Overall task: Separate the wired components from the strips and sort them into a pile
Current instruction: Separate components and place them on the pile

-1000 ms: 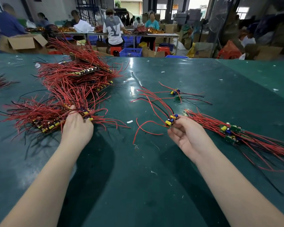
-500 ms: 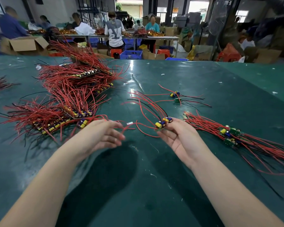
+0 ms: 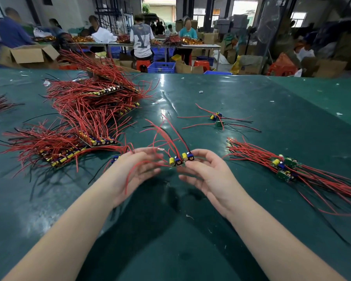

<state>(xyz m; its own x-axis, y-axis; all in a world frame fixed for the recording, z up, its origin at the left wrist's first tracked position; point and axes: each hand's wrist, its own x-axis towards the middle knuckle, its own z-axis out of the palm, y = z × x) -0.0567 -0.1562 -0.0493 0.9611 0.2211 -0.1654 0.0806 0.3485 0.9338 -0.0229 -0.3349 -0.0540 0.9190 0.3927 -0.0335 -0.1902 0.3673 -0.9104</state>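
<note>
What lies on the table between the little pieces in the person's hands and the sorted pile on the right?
Nothing visible: only bare green table separates the held pieces from the pile.
</note>
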